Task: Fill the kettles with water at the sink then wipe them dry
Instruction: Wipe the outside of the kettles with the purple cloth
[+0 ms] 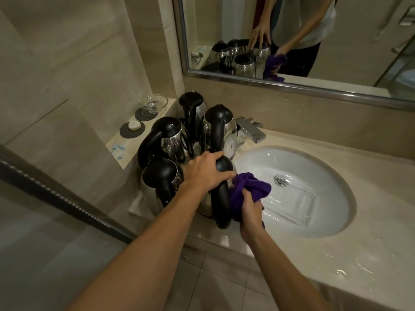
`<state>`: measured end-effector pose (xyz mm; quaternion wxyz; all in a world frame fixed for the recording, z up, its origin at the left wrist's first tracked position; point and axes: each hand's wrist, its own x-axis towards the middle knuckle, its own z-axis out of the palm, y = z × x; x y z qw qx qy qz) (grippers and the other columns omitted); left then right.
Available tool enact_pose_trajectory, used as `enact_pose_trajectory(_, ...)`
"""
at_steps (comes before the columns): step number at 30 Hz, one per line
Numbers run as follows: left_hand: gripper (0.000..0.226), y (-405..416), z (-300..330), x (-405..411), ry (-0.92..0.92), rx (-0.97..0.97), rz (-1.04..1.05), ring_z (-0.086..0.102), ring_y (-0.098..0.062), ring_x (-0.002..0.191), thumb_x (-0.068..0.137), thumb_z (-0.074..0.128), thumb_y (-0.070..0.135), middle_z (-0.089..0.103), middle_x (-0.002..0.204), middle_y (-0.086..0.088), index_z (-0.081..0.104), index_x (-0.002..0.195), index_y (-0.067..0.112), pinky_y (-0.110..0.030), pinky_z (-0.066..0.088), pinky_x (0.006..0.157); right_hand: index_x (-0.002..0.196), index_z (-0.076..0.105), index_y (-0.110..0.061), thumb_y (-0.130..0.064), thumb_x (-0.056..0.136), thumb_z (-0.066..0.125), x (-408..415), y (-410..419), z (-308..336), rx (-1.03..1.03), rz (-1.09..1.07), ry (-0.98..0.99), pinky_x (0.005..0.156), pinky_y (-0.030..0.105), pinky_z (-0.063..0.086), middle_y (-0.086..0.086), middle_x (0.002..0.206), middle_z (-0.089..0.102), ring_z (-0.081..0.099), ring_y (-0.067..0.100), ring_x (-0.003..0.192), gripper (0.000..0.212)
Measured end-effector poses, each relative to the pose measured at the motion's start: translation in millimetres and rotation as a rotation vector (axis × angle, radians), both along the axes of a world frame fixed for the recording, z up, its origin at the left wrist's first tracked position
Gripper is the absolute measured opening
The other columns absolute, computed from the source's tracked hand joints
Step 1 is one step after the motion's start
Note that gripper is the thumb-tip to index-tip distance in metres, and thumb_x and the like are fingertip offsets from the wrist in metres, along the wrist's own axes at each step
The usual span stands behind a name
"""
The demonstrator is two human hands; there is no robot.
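Note:
Several steel kettles with black lids and handles crowd the counter left of the sink point(332, 223). My left hand point(205, 170) rests on the black lid of the nearest kettle point(222, 198), fingers spread over its top. My right hand point(250, 212) grips a purple cloth point(249, 187) and presses it against that kettle's right side, beside the black handle. Behind it stand a kettle point(216, 129) near the faucet, another kettle point(193, 108) at the back, and two more kettles point(167, 140) point(157, 180) to the left.
A chrome faucet point(250, 129) stands behind the white basin, whose drain point(280, 179) is wet. A ledge at left holds a glass dish point(152, 104) and a soap point(134, 125) on dark coasters. A mirror point(303, 37) hangs above. Water puddles on the counter point(350, 265) at right.

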<state>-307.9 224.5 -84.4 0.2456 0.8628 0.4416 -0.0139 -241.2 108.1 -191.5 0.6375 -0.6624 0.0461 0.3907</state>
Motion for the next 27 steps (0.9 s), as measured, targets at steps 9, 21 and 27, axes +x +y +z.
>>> enact_pose_trajectory(9, 0.077, 0.5, -3.1, 2.4, -0.002, 0.034, 0.018, 0.052, -0.031, 0.13, 0.086, 0.065, 0.065, 0.051, 0.147, -0.001, 0.039, 0.153, 0.038, -0.041, 0.045, 0.097, 0.087, 0.062, -0.012, -0.013, 0.099, 0.053, 25.0, 23.1, 32.8, 0.119, 0.086, -0.221, 0.056, 0.024, 0.047, 0.002, 0.066, 0.059, 0.055, 0.014, 0.062, 0.015)
enact_pose_trajectory(21, 0.079, -5.0, 0.1, 9.5, -0.043, -0.018, 0.079, 0.049, -0.034, 0.134, 0.086, 0.066, 0.065, 0.05, 0.149, -0.002, 0.038, 0.153, 0.035, -0.045, 0.043, 0.103, 0.098, 0.064, -0.01, -0.016, 0.101, 0.053, 24.0, 11.9, 43.6, 0.102, 0.09, -0.213, 0.07, 0.033, 0.049, 0.008, 0.082, 0.064, 0.06, 0.017, 0.075, 0.013)
enact_pose_trajectory(27, 0.078, -7.4, 1.4, -2.0, -0.246, -0.184, 0.123, 0.04, -0.029, 0.142, 0.09, 0.064, 0.057, 0.04, 0.157, 0.0, 0.032, 0.157, 0.031, -0.042, 0.039, 0.108, 0.099, 0.061, -0.004, -0.016, 0.094, 0.057, 47.3, 5.1, 23.6, -0.225, 0.163, -0.193, 0.066, 0.036, 0.048, 0.015, 0.088, 0.065, 0.059, 0.023, 0.075, 0.013)
